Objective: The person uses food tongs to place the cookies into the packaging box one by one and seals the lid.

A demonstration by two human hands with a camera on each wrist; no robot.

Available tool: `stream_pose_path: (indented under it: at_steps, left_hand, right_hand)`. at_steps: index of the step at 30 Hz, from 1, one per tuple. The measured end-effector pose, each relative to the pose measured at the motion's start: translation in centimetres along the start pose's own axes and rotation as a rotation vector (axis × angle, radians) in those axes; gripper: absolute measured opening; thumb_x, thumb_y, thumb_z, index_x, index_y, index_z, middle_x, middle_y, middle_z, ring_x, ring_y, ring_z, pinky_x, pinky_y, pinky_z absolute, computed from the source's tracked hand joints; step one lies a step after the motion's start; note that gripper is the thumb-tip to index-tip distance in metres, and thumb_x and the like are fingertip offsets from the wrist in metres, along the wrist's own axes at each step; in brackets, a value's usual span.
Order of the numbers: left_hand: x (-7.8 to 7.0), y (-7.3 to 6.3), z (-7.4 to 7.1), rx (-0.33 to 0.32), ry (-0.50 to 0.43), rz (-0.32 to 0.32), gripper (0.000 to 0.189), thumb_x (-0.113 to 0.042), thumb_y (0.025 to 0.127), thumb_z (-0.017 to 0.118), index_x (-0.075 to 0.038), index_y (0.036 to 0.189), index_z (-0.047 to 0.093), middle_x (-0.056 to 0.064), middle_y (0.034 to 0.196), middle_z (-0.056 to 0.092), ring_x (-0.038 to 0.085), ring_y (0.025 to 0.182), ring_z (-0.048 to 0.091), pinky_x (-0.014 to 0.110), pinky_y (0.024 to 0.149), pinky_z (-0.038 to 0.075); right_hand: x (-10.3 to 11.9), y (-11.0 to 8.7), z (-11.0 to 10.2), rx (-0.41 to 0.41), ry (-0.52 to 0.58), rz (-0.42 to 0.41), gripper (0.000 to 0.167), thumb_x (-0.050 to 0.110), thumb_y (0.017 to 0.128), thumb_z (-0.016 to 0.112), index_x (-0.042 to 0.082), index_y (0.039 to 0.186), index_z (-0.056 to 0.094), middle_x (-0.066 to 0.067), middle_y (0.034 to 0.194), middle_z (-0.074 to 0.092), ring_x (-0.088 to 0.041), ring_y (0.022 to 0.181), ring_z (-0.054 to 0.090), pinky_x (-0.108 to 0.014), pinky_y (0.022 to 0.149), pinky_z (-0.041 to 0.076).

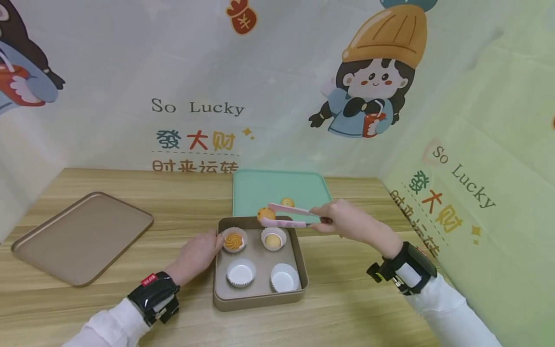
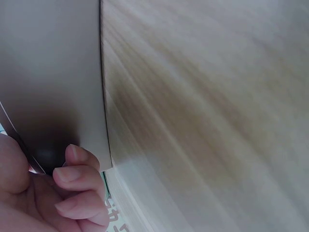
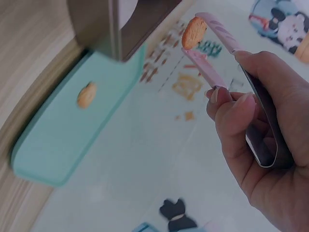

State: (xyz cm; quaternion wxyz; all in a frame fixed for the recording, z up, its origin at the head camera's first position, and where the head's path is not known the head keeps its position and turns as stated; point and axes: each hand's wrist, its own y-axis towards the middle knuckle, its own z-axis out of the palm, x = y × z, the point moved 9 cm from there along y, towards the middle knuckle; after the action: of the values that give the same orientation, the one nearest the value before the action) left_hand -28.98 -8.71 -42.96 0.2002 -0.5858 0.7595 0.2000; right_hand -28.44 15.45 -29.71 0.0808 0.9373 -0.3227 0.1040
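My right hand (image 1: 342, 219) grips a pair of tongs (image 3: 270, 104) with pink tips. Between the tips is a round golden cookie (image 3: 194, 33), held over the far edge of a square baking pan (image 1: 260, 301). My left hand (image 1: 197, 255) holds the pan's left wall, thumb at the rim and fingers (image 2: 79, 179) against the outside. Inside the pan, a swirled cookie (image 1: 233, 242) sits in the back left paper cup and a pale round cookie (image 1: 272, 241) in the back right one. Two white paper cups (image 1: 241, 273) at the front hold nothing.
Behind the pan lies a mint green tray (image 1: 256, 188), with another cookie (image 1: 287, 202) on it. A flat brown tray (image 1: 82, 236) rests on the wooden table (image 1: 355, 289) at the left. Printed cloth (image 1: 282, 96) hangs along the table's back and right sides.
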Motion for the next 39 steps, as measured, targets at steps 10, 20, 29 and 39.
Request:
stream_pose_path:
  at_steps: [10,20,29,39]
  left_hand:
    - [-0.1,0.0,0.0,0.0,0.02,0.014,0.033,-0.018,0.11,0.042,0.001,0.089,0.058,0.009,0.075,0.051,0.026,0.07,0.053,0.048,0.067,0.052]
    - [-0.1,0.0,-0.1,-0.002,-0.003,0.006,0.031,-0.018,0.11,0.043,0.0,0.088,0.056,0.007,0.073,0.046,0.023,0.068,0.048,0.038,0.06,0.043]
    - [-0.1,-0.1,-0.1,-0.005,-0.009,0.001,0.03,-0.017,0.109,0.043,-0.001,0.087,0.055,0.006,0.073,0.044,0.023,0.068,0.047,0.037,0.059,0.041]
    - [0.0,-0.2,-0.1,-0.006,-0.004,-0.003,0.032,-0.019,0.11,0.043,-0.002,0.086,0.055,0.006,0.073,0.045,0.023,0.068,0.048,0.037,0.06,0.042]
  right_hand:
    - [5.2,0.5,3.9,0.064,-0.097,-0.242,0.014,0.009,0.093,0.076,0.003,0.09,0.063,0.008,0.063,0.042,0.004,0.058,0.032,-0.013,0.053,0.032]
    - [6.3,1.1,6.4,0.181,-0.104,-0.226,0.027,0.012,0.093,0.076,0.009,0.077,0.055,0.01,0.065,0.037,0.004,0.058,0.032,-0.012,0.053,0.03]
    - [6.8,1.4,7.8,0.228,-0.098,-0.239,0.021,0.013,0.094,0.075,0.007,0.08,0.062,0.009,0.067,0.042,0.004,0.057,0.036,-0.011,0.053,0.033]
    - [7.7,2.1,8.7,0.234,-0.118,-0.271,0.022,0.016,0.094,0.076,0.007,0.08,0.062,0.01,0.064,0.042,0.005,0.056,0.035,-0.011,0.051,0.031]
